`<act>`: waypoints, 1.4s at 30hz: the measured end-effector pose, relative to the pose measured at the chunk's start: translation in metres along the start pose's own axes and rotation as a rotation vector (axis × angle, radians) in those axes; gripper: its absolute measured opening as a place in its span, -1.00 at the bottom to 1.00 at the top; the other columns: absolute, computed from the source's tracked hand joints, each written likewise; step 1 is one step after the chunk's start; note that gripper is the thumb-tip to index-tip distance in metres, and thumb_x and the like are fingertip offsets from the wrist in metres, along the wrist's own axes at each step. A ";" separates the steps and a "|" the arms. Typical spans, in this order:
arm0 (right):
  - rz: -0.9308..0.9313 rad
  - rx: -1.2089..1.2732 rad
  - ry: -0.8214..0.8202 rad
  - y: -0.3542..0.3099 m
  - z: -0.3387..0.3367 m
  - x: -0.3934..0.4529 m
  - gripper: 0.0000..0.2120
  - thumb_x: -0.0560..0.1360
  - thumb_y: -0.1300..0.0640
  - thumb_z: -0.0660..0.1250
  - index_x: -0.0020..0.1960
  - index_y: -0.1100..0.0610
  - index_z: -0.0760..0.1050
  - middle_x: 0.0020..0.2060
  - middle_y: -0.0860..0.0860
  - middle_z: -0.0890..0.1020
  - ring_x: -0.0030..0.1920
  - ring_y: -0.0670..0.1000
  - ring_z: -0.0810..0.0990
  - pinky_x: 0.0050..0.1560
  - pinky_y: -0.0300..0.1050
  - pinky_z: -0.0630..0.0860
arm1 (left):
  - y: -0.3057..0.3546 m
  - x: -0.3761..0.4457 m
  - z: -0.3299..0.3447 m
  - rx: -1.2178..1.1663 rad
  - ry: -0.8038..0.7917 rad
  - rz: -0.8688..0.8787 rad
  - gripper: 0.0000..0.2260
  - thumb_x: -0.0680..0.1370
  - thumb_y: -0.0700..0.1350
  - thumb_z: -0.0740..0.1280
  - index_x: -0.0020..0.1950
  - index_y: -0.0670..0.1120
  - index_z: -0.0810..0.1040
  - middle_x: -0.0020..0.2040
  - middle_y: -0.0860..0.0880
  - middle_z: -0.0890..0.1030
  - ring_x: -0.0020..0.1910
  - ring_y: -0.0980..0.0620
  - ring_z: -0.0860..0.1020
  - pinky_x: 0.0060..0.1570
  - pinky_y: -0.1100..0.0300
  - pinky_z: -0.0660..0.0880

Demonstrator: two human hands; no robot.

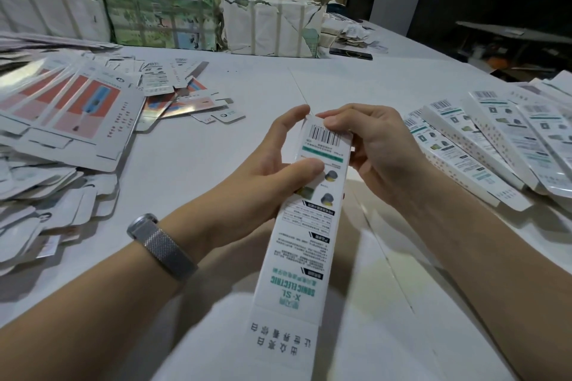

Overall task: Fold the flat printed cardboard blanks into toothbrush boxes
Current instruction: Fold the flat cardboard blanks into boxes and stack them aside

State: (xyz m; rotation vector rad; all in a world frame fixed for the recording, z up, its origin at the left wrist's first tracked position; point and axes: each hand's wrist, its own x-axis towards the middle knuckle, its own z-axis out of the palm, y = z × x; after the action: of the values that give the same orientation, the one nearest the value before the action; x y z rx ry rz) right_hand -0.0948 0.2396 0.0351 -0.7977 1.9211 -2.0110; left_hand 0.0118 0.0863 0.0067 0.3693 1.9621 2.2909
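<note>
Above the counter's [247,86] near edge, a long printed box [305,226] is held between both hands: the left hand's [272,161] fingers pinch its side, the right hand's [368,145] fingers pinch the far barcode end's flap.

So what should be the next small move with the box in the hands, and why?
Probably tuck the far end flap shut. The right hand pinches the top edge by the barcode of the box, while the left hand steadies its side; the near flap is open.
</note>
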 end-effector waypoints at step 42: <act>0.017 -0.085 -0.203 -0.017 -0.015 -0.005 -0.83 0.42 0.22 0.34 -0.21 0.13 0.71 -0.18 0.15 0.71 -0.07 0.13 0.68 -0.23 -0.02 0.63 | 0.006 0.004 -0.010 -0.176 -0.056 0.017 -0.61 0.57 -0.25 0.18 0.37 0.03 0.38 -0.01 -0.22 0.67 -0.13 -0.26 0.68 -0.31 -0.03 0.62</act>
State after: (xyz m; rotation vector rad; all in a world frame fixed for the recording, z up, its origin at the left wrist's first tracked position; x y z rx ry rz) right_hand -0.0959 0.2567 0.0510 -0.9635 1.9004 -1.7725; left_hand 0.0063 0.0769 0.0114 0.4295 1.7222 2.4119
